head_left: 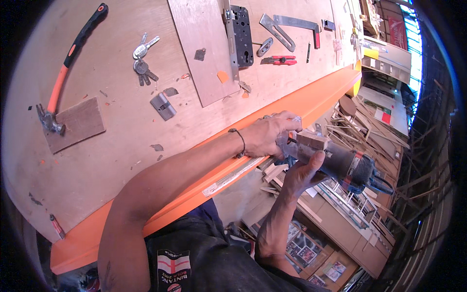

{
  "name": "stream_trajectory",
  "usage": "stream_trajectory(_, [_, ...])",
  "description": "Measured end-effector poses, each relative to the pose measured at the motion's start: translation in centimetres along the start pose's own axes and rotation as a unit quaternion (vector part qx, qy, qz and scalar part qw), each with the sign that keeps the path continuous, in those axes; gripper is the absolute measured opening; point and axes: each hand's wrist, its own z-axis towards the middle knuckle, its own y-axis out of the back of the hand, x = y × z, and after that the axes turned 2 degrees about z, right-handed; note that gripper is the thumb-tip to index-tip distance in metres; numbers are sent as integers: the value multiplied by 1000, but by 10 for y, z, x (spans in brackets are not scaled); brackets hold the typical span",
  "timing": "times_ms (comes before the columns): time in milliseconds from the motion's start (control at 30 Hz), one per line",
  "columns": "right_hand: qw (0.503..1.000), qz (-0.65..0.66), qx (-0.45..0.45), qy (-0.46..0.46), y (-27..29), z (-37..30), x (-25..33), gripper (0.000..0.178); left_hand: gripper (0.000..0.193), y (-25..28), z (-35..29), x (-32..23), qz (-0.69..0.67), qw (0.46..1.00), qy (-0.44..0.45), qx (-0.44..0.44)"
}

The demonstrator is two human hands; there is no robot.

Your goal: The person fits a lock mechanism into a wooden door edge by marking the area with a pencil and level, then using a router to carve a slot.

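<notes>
A dark trim router lies on its side against the edge of an orange board, its clear base toward the board. A small wood block sits on the router's body. My right hand is closed round the body from below, thumb up on its near side. My left hand, with a dark cord bracelet at the wrist, has its fingers bent over the base end and rests at the board. The cutter is mostly hidden there. A slot with pale wood runs along the board's edge, left of the router.
On the plywood bench lie a hammer, keys, a lock cylinder, a mortise lock, a red utility knife and a try square. Wood offcuts are piled beyond the board.
</notes>
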Motion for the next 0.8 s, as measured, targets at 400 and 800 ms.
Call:
stream_trajectory(400, [1000,-13,6,5,-1,-1,2,74,112,40,25,-6,80,991,-1,112])
stream_trajectory(800, [994,-87,72,7,15,8,12,67,87,44,60,-47,283,930,-15,235])
